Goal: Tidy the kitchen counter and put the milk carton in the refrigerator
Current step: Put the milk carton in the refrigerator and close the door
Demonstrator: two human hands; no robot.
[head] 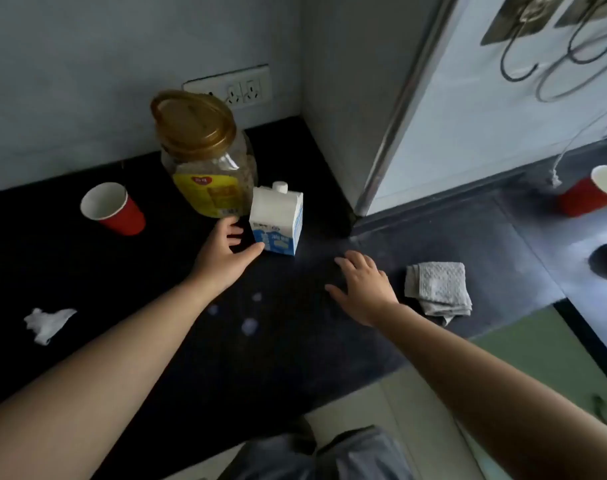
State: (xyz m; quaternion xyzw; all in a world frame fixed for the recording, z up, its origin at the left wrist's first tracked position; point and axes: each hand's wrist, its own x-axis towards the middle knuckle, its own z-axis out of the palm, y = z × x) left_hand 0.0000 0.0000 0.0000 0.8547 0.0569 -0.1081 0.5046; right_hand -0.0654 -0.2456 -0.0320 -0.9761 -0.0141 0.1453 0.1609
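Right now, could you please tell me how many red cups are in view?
2. One red cup stands on the counter left of the jar; the other red cup sits at the far right edge, partly cropped. Others may be out of view.

Head view, sole camera, wide-angle: placed above the dark surface (87,271), facing forward and steeply down toward the wall corner (302,81); near.

There is one milk carton (276,220) at centre frame and one gold-lidded jar (208,161) above and left of it. Red cups number two: a red paper cup (111,209) at left and a second red cup (593,197) at the right edge. There is also one folded grey cloth (437,289), one crumpled white tissue (47,323) and one wall socket plate (233,88). Two hands show, the left hand (222,254) and the right hand (364,285).
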